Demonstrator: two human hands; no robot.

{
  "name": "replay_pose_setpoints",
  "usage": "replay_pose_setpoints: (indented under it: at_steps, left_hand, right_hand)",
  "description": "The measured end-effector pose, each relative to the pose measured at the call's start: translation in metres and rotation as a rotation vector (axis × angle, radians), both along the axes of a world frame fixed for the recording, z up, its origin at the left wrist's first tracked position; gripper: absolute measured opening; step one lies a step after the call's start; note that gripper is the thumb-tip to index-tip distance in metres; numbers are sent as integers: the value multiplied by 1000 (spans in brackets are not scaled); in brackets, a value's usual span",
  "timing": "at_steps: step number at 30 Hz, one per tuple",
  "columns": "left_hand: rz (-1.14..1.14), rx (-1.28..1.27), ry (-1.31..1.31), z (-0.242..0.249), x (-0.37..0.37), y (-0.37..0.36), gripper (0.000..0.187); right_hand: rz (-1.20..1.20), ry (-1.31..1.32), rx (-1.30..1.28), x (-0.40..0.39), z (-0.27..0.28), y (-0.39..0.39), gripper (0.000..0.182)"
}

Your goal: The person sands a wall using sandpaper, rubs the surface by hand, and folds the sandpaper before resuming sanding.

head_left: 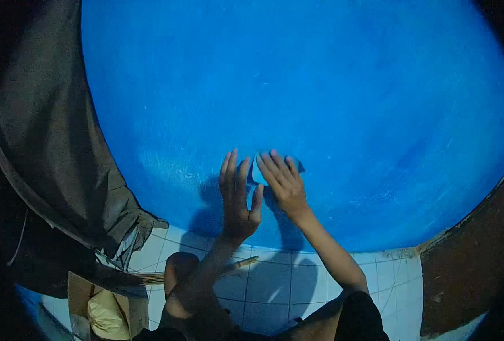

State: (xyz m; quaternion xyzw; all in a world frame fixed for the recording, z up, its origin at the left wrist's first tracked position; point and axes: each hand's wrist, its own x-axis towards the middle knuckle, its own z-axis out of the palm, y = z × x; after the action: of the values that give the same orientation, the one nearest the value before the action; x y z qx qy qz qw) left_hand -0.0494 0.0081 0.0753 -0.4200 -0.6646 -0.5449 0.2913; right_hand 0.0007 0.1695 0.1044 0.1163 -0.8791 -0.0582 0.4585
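Observation:
A large blue painted surface (297, 74) fills the upper and middle view. My right hand (282, 183) lies with fingers extended over a small pale blue piece (257, 171) against this surface, a little right of centre. The piece shows along the left side of the fingers; the rest of it is hidden under the hand. Just left of it, my left hand (239, 196) is raised at the blue surface, fingers spread and thumb apart, holding nothing. Whether its fingertips touch the surface is unclear.
Dark grey cloth (53, 131) hangs at the left. White floor tiles (269, 284) lie below, with a bundle of thin sticks (149, 278) by my knee. A cardboard box (138, 312) holding a yellowish bag (108, 315) stands lower left. A brown panel (468, 267) is at the right.

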Motion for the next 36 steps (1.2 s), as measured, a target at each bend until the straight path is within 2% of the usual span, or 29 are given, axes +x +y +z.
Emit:
replay_pose_setpoints:
  at_steps: [2,3,5,8,9,10,11,12,14,16,18,21,23,24,26,27,29,30,32,34,35,36]
  left_hand:
    - [58,90,-46,-1,-2,0,53]
    - [66,91,-43,2,-3,-2,53]
    - [57,100,-113,6,0,-5,51]
    - [51,106,-124,3,1,-3,51]
    - [50,107,-123,1,0,-2,51]
    - [63,131,-98,-1,-1,-1,50]
    - [77,156,-72,-2,-2,-1,50]
    - [80,162,-72,0,-1,-2,50]
    - [47,199,-156,5,2,-7,49]
    - [53,186,-183,13,5,-12,49]
    - [49,167,-212,11,7,-12,49]
    - [38,185,-210,3,4,-6,51]
    - [23,228,-240,1,1,-5,52]
    - [28,239,-226,2,0,-7,52]
    - [8,253,-337,1,-1,-8,52]
    - [10,253,-334,2,-3,-8,52]
    - [4,213,-376,2,-2,-9,54]
    - [6,202,-390,-1,-2,-9,54]
    - [83,173,-357,-3,-5,-5,52]
    - [100,171,-328,-7,-6,-2,51]
    - [123,164,-300,-9,-8,-1,50]
    - [122,161,-300,-10,-8,1,50]
  right_hand:
    - [-26,-137,98,7,7,-2,56]
    - [-112,-29,156,3,23,5,58]
    - [-128,241,10,-3,80,1,61]
    - [-121,274,-27,-14,85,-4,59]
    - [-94,181,-35,-12,62,-7,55]
    - [-92,181,-31,-10,31,-8,55]
    - [-57,62,0,-9,-2,-8,58]
    - [-21,-59,33,-9,-4,-19,61]
    - [-51,-61,47,-5,14,-10,61]
    - [-86,-76,51,-8,58,-17,61]
    - [-119,220,31,-18,98,-20,59]
    - [-151,170,-1,-23,61,-23,57]
    - [-42,-1,-70,-19,-6,-25,57]
    - [-33,11,-60,-14,-12,-27,57]
    - [-90,-130,22,-10,-16,-23,56]
    - [-133,-67,99,-13,-1,-18,55]
    - [-119,110,37,-20,56,-15,57]
    - [-120,95,26,-25,75,-19,57]
    - [-120,326,-34,-33,101,-23,60]
    - [-134,305,-16,-33,57,-22,62]
    - [-88,165,-52,-27,18,-21,61]
    - [-42,25,-93,-23,5,-29,60]
